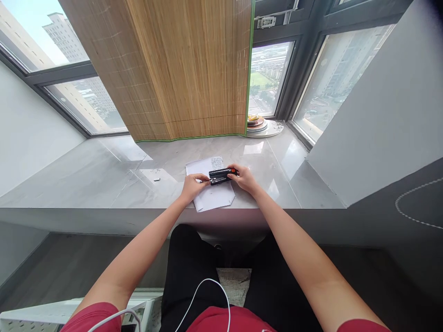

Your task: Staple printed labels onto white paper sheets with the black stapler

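Note:
A black stapler (218, 173) with an orange-red patch at its right end is over the sheets of paper, its top and lower arms spread apart. My right hand (244, 178) is closed around the stapler's right end. At its left end, my left hand (195, 186) has its thumb and fingers pinched together, and a small metallic bit shows by the fingertips, too small to name. Under both hands lie white paper sheets (215, 197), one with a printed block near the top. Off to the left on the sill rests a small dark strip (157, 179), perhaps staples.
The grey tiled window sill (242, 150) runs across in front of me. A bamboo blind (194, 69) hangs behind it. Stacked plates (265, 128) stand by the window at the back right. A white cable (207, 280) loops over my lap.

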`<action>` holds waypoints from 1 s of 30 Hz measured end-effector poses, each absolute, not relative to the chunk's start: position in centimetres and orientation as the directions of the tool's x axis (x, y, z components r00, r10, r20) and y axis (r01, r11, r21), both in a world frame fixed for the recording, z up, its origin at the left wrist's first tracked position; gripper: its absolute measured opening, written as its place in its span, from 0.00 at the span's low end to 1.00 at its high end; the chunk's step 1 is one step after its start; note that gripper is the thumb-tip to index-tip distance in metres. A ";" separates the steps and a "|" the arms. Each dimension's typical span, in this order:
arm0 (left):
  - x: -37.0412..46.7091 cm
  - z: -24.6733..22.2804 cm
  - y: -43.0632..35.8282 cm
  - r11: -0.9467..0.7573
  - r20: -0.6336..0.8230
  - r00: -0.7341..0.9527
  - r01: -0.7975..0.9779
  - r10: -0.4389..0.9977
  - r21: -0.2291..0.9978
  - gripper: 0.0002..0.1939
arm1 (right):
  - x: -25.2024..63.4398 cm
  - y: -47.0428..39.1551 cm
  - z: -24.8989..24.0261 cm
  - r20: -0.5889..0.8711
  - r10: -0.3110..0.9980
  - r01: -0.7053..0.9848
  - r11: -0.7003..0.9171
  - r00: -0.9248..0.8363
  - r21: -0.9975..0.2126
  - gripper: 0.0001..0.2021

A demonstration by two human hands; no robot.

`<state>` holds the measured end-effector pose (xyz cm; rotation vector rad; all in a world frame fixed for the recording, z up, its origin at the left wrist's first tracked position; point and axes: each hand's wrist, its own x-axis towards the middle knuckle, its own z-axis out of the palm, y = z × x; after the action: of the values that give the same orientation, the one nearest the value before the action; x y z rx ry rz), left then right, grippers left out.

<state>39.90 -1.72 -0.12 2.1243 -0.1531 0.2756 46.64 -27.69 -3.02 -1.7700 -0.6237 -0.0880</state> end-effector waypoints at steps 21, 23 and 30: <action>39.9 2.4 1.0 -0.460 0.335 0.920 -0.393 -0.205 0.796 0.32 | 44.5 -26.0 -1.8 0.297 0.416 0.304 0.050 0.860 -0.951 0.20; 40.2 2.6 0.8 -0.487 0.369 0.907 -0.421 -0.204 0.765 0.24 | 43.9 -25.2 -1.7 0.302 0.377 0.309 0.043 0.876 -0.950 0.18; 39.5 2.0 8.4 -0.746 0.445 0.896 -0.294 0.003 0.598 0.08 | 41.6 -21.9 -1.6 0.260 0.339 0.274 0.009 0.904 -0.962 0.14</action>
<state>39.49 8.43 1.97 2.3590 -0.2076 0.5547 41.56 -21.92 -1.58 -1.5816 -0.4893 0.0543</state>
